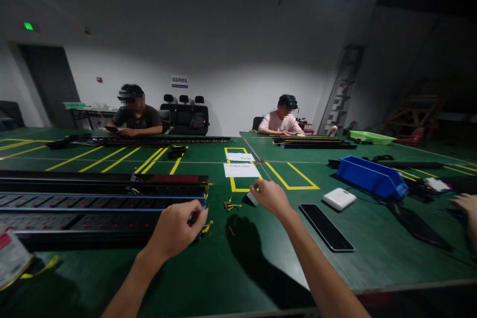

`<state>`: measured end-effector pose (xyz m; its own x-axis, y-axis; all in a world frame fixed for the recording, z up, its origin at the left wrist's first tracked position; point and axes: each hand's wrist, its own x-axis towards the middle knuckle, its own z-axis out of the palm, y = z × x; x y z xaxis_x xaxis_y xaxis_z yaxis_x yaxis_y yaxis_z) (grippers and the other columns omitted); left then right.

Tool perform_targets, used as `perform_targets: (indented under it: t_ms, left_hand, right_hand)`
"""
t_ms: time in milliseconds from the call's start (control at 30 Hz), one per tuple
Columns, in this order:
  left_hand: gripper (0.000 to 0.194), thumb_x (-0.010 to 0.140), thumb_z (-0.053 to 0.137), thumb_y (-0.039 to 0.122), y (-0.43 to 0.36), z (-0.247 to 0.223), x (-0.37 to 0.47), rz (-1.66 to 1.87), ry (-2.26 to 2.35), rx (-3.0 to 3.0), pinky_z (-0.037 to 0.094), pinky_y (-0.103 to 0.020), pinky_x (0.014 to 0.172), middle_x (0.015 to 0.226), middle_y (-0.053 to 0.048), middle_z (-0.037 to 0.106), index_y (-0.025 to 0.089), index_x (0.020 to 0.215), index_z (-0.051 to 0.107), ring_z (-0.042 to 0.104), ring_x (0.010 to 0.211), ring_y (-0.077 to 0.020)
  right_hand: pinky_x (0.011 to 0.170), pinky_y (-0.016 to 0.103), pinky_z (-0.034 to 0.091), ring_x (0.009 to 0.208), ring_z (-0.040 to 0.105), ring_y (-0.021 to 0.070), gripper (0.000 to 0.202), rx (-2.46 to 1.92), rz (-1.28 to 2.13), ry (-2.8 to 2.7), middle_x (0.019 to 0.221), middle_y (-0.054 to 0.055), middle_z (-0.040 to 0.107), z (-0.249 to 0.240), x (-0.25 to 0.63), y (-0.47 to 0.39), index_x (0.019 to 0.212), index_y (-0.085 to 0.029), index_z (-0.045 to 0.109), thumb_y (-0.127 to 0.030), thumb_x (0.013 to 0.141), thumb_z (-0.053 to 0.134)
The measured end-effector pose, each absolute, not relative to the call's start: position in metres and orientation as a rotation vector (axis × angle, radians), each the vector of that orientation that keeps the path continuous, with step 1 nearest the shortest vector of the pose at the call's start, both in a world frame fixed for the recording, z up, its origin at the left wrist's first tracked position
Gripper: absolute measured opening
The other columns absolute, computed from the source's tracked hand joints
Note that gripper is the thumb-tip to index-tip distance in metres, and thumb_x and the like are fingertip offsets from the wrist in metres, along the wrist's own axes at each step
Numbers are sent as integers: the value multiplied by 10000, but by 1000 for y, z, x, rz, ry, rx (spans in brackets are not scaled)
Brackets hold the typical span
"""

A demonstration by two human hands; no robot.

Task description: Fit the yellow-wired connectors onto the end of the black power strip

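My left hand (178,228) is closed at the right end of the long black strips (112,221), with its fingers curled together. A dark bit shows between thumb and forefinger, too small to name. Yellow wires (206,227) stick out of the strip ends just beside it. My right hand (271,196) is pinched above the table, its fingertips hidden from me. A small pale grey flat piece (252,199) shows right under those fingers; whether they grip it I cannot tell. Between the hands lies a little bunch of small brass-coloured parts with yellow wire (231,205).
A black phone (326,227), a white box-shaped device (339,199) and a blue bin (370,177) are on the right. Paper sheets (243,170) lie ahead. Two people sit across the green table (208,278); another person's hand (467,206) reaches in at the right edge.
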<state>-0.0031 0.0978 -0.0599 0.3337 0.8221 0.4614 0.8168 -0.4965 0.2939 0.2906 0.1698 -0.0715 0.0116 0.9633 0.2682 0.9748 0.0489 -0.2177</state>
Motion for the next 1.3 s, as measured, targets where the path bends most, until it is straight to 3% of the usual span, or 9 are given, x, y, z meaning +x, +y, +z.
perform_targets:
  t_ms: [133,300,533,800,1067,1300]
  left_hand:
    - [275,922,503,473,142,-60,23,704,1497,2444,251,-259,543,572,38,562,223,907,614,507,525,-148]
    - [279,890,533,499,173,-82,25,673,1427,2332,226,-249,530,512,73,465,224,850,553,436,497,-137]
    - [378,886,532,509,181,-102,4,949,1326,2203,207,-236,511,530,76,387,212,667,451,329,491,-98]
    - [431,813,602,510,189,-97,-2,1097,1152,1931,284,-217,526,560,55,400,201,574,420,365,548,-96]
    - [517,767,702,547,191,-95,-13,1144,980,1488,109,-191,419,494,130,217,232,631,315,188,400,-35]
    - [522,776,733,512,195,-99,-16,1129,925,1377,90,-179,399,495,137,240,227,654,313,184,373,-18]
  right_hand:
    - [828,304,434,1051,630,262,403,-1862,-83,-1926,1147,147,677,-106,291,209,1258,-180,633,-423,954,528]
    - [922,398,433,1198,556,343,706,-1852,-36,-1992,1298,184,586,-158,301,219,1471,-189,471,-540,872,598]
    - [869,362,448,1096,613,301,673,-1784,42,-2009,1185,143,652,-167,316,229,1419,-204,503,-423,806,670]
    - [782,333,459,1026,636,278,610,-1714,114,-1908,1125,83,697,-168,319,230,1316,-253,571,-419,752,734]
    - [786,360,508,946,679,269,626,-1615,223,-1666,1087,71,713,-174,321,240,1301,-273,598,-423,716,760]
    - [839,393,533,926,689,256,591,-1423,285,-1427,1060,63,729,-178,327,251,1307,-270,613,-473,759,693]
